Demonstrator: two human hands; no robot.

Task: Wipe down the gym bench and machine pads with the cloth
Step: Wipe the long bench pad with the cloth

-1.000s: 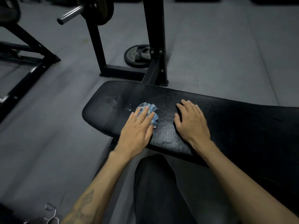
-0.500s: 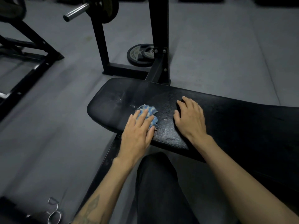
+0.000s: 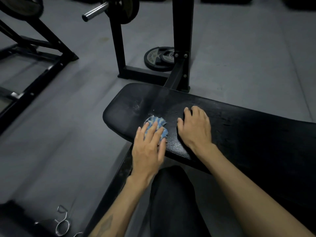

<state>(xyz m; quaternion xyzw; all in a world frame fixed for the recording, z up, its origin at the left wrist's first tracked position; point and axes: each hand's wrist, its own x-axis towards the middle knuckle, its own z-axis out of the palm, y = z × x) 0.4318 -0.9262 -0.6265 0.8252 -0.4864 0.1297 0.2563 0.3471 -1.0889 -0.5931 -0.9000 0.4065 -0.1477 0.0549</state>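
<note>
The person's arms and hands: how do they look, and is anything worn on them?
Both forearms are bare, with no sleeves in view. The left hand and the right hand wear no gloves, and no rings, watch or bracelet can be seen. The left forearm carries a dark tattoo near the bottom edge of the picture; its design is too blurred to read.

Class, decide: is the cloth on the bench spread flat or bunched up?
Bunched up: the cloth forms a crumpled lump under the left hand fingers.

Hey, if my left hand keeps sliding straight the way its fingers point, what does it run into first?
The left hand already presses the cloth. Beyond it lies bare bench pad, then the pad's far edge; nothing else seems in line.
</note>
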